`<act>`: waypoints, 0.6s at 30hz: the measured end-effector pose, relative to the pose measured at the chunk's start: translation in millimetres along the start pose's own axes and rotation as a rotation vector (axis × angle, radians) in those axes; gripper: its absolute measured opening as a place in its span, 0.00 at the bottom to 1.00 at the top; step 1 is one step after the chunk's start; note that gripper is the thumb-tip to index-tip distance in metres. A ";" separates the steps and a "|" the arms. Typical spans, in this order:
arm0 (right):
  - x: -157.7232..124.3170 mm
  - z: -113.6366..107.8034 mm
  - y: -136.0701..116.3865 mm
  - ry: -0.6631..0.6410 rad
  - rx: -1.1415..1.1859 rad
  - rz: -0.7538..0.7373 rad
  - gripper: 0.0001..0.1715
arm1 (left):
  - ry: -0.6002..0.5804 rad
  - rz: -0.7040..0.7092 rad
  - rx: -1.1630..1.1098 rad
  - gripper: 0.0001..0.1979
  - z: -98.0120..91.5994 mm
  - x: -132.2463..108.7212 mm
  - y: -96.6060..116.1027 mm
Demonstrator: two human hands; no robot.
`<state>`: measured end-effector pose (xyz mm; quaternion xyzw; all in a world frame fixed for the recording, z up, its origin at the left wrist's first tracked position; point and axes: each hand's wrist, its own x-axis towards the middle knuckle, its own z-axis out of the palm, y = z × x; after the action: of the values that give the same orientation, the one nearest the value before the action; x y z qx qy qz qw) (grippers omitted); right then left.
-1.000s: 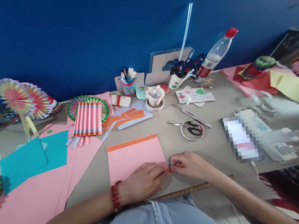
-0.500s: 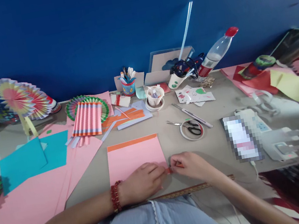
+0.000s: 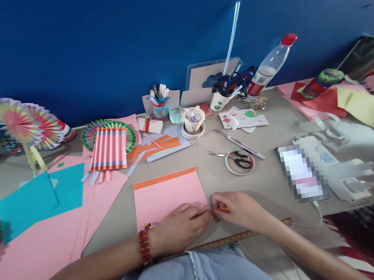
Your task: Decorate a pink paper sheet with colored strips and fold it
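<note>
A pink paper sheet (image 3: 168, 195) with an orange strip along its far edge lies on the table before me. My left hand (image 3: 181, 228), a red bead bracelet at its wrist, covers the sheet's near right part. Its thumb and fingers close together at the sheet's right edge. Just beside them my right hand (image 3: 237, 208) is closed, pinching a thin orange paper strip (image 3: 224, 209). The fingertips of both hands almost touch, and the strip between them is mostly hidden.
Scissors (image 3: 241, 161) lie in a tape roll (image 3: 229, 171) beside a utility knife (image 3: 246, 145). A phone (image 3: 301, 173) and a power strip (image 3: 350, 186) are at the right. Pleated pink paper (image 3: 108, 146) and blue sheets (image 3: 32, 206) lie left. A bottle (image 3: 271, 67) leans at the back wall.
My right hand has shifted slightly left, so the fingertips of both hands are closer together. Less of the orange strip shows between them.
</note>
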<state>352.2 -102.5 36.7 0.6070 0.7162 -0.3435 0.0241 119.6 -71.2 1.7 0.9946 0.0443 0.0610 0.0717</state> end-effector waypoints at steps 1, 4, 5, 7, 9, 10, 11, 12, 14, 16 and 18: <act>-0.7 0.8 0.4 0.005 -0.005 -0.005 0.05 | -0.004 0.006 0.001 0.14 -0.2 -0.1 -0.3; -1.7 3.3 2.8 0.013 -0.018 -0.025 0.05 | -0.010 0.016 0.008 0.13 -1.4 0.5 -1.2; -1.9 4.0 3.5 0.015 -0.020 -0.032 0.06 | -0.011 0.017 0.015 0.12 -2.2 1.1 -1.4; -2.7 5.1 4.3 0.019 -0.027 -0.043 0.06 | -0.007 0.026 0.032 0.10 -3.6 2.4 -1.5; -4.4 6.3 4.4 0.023 -0.036 -0.047 0.06 | -0.001 0.032 0.053 0.10 -4.1 3.5 -1.3; -5.6 7.3 4.3 0.027 -0.041 -0.050 0.07 | 0.004 0.035 0.062 0.11 -3.9 3.7 -1.2; -7.0 8.8 4.4 0.034 -0.048 -0.053 0.07 | 0.011 0.040 0.069 0.11 -3.4 3.7 -1.0; -8.6 10.7 4.7 0.046 -0.055 -0.059 0.08 | 0.015 0.045 0.074 0.11 -2.7 3.5 -0.8; -11.9 15.5 6.2 0.075 -0.065 -0.076 0.10 | 0.017 0.056 0.076 0.11 -1.0 2.6 -0.7; -15.0 20.7 8.3 0.104 -0.067 -0.090 0.12 | 0.012 0.058 0.072 0.11 0.5 1.5 -0.9; -17.4 24.6 10.3 0.129 -0.057 -0.090 0.13 | 0.009 0.052 0.057 0.12 1.7 0.6 -1.4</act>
<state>356.4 -129.9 21.0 0.5943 0.7522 -0.2838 -0.0201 120.3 -69.9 -0.1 0.9967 0.0207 0.0660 0.0416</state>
